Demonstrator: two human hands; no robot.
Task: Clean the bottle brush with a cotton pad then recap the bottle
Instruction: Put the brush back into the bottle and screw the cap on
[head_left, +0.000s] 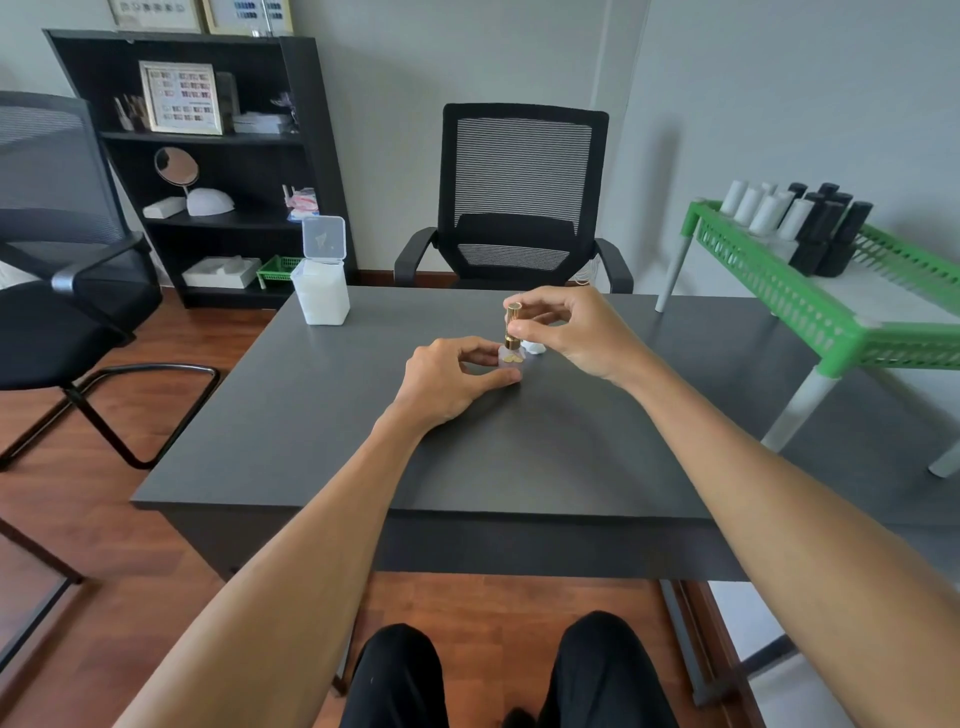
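A small frosted bottle (511, 359) stands upright on the dark grey desk (322, 415), near its middle. My left hand (451, 379) grips the bottle's body from the left. My right hand (566, 326) pinches the tall gold cap (513, 323), which sits on the bottle's neck. The brush is hidden. A crumpled white cotton pad (535, 347) lies on the desk just behind the bottle, partly under my right hand.
A clear box of cotton pads (321, 293) with its lid flipped up stands at the desk's far left. A green rack (831, 312) with white and black bottles (800, 223) sits at the right. Behind the desk is a black chair (517, 197).
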